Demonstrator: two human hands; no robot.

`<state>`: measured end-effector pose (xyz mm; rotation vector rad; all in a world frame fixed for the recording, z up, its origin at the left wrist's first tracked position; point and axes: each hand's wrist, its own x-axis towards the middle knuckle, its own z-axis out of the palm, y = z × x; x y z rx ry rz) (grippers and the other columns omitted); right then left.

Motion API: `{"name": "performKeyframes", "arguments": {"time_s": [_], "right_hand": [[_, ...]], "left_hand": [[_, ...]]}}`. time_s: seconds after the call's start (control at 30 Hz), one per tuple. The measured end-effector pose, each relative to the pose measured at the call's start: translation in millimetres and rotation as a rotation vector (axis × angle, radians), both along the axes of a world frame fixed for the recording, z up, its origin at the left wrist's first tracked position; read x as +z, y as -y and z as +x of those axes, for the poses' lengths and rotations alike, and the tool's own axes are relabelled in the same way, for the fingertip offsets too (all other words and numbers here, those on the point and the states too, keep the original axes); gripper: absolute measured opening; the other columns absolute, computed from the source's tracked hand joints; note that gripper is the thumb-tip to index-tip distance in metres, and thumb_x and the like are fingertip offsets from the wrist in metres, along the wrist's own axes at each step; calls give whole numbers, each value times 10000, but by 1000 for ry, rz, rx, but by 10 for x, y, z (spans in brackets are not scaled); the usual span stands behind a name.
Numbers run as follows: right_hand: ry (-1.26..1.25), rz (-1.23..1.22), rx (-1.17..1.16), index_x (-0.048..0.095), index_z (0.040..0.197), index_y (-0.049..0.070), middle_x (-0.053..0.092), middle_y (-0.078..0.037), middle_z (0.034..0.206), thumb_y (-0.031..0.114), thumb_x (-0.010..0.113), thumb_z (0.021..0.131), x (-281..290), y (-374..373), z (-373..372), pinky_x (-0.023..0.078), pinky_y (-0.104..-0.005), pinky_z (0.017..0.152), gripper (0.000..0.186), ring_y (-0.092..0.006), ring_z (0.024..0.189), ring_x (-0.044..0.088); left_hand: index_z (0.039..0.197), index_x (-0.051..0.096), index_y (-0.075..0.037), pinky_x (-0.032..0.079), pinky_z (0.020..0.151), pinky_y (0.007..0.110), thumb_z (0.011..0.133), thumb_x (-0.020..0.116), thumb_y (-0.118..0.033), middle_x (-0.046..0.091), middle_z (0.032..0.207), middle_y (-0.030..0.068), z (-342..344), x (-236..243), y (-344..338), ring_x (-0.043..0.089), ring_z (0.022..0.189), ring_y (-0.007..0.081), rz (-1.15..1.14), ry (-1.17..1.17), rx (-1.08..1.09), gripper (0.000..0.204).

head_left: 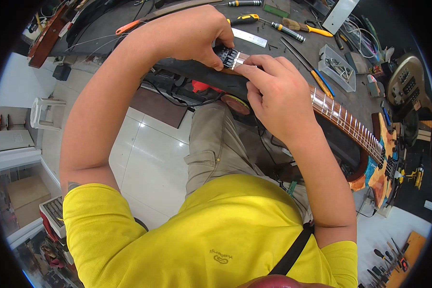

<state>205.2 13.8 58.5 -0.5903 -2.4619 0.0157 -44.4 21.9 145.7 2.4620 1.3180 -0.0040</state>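
An electric guitar lies across the bench edge, its neck (346, 121) running from the centre to the right. Its wood-and-teal body (378, 180) sits at the far right. At the neck's left end is a black metal headpiece (230, 58) with a row of small parts. My left hand (197, 36) curls around this headpiece, thumb on its near side and fingers beyond. My right hand (281, 91) arches over the neck just right of the headpiece. Its thumb and index finger come together at the fretboard's end; anything small between them is hidden.
On the dark bench (283, 57) lie a steel ruler (249, 37), a yellow-black screwdriver (245, 19), a brush (317, 30) and a clear box of metal parts (338, 69). Another guitar body (408, 81) stands far right. A white stool (48, 114) is at left.
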Motion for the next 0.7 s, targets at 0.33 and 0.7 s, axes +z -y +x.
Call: {"name": "performKeyframes", "arguments": {"time_s": [0.33,0.7], "right_hand": [[-112,-60,27,751,1081,65,746,-84,1049,48,796,847,30,-152,113,582,-442,862,239,-326,964,710],[-29,-157,-41,740,1000,87,749,-54,1008,101,845,858,64,-114,186,583,-446,824,177,-320,926,718]], "left_hand": [[1103,821,36,583,787,450,793,931,-221,773,949,239,18,-3,19,748,878,393,-6,-10,60,418],[1107,825,24,590,795,450,784,944,-229,779,958,231,-68,-178,-38,754,882,391,72,22,-8,427]]}}
